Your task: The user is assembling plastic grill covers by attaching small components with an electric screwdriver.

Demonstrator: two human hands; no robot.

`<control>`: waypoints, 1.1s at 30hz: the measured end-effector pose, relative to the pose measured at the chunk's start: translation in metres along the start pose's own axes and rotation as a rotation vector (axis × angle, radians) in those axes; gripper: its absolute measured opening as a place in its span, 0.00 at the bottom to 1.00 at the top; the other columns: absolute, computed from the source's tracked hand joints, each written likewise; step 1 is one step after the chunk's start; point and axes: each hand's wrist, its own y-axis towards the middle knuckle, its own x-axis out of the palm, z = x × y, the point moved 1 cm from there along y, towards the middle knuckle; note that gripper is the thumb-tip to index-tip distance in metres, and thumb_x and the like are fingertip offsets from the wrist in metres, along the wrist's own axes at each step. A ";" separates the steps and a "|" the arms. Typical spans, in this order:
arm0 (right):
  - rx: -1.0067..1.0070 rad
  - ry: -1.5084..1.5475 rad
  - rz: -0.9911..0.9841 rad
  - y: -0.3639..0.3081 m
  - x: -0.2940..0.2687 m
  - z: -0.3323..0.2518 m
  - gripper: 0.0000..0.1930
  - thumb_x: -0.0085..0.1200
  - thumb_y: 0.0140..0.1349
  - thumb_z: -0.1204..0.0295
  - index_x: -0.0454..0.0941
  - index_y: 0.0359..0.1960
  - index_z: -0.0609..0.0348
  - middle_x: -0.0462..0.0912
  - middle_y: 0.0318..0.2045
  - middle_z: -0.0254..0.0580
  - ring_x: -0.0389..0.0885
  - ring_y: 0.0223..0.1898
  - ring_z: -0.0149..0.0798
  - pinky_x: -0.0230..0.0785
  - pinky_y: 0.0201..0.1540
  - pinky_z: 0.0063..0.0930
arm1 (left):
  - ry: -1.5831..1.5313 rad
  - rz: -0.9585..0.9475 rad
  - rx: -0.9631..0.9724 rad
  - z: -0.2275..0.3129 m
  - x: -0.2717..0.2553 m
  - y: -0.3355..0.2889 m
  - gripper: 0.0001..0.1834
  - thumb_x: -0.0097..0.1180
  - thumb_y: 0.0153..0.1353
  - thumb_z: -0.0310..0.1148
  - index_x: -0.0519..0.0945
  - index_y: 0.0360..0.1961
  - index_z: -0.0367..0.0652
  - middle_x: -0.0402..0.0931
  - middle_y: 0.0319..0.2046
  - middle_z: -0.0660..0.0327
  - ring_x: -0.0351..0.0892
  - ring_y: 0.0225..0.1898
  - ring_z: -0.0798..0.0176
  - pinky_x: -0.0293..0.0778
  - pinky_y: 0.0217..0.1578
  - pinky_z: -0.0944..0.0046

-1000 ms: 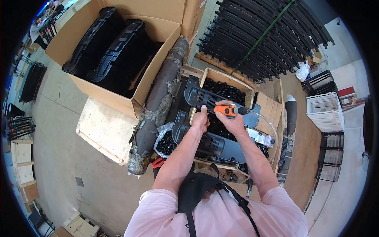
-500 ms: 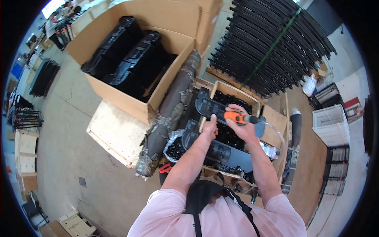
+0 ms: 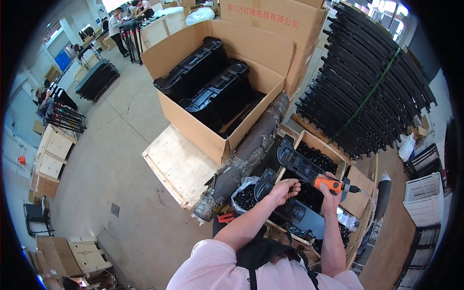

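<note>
My right hand (image 3: 330, 193) grips an orange electric screwdriver (image 3: 326, 184), its cord running off to the right. The tool's tip points left, close to my left hand (image 3: 287, 189). That hand's fingers are pinched together near the tip; anything between them is too small to make out. Just beyond lies a long black plastic panel (image 3: 299, 162) with rounded ends and a grille. Nearer to me rests a second, similar panel (image 3: 309, 221), partly hidden by my left forearm. Small black parts (image 3: 316, 157) fill a wooden-sided box beyond and beneath the panels.
A plastic bag of small black parts (image 3: 245, 197) sits left of the panels. A big open carton (image 3: 193, 128) with black mouldings stands on a wooden crate (image 3: 181, 164) beyond. A ragged, wrapped roller (image 3: 251, 150) lies alongside. Strapped black frames (image 3: 367, 82) are stacked at far right.
My view has shifted, so the scene sits lower and further right. My left hand has come off the far panel and its fingers now pinch near the screwdriver tip. The right hand keeps the tool.
</note>
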 end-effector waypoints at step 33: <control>-0.025 -0.009 -0.030 -0.005 0.000 -0.009 0.27 0.64 0.60 0.79 0.75 0.63 0.63 0.85 0.52 0.50 0.82 0.56 0.41 0.69 0.68 0.38 | 0.196 0.066 0.097 -0.018 0.002 0.004 0.19 0.56 0.76 0.52 0.83 0.44 0.46 0.80 0.30 0.70 0.78 0.26 0.73 0.76 0.26 0.71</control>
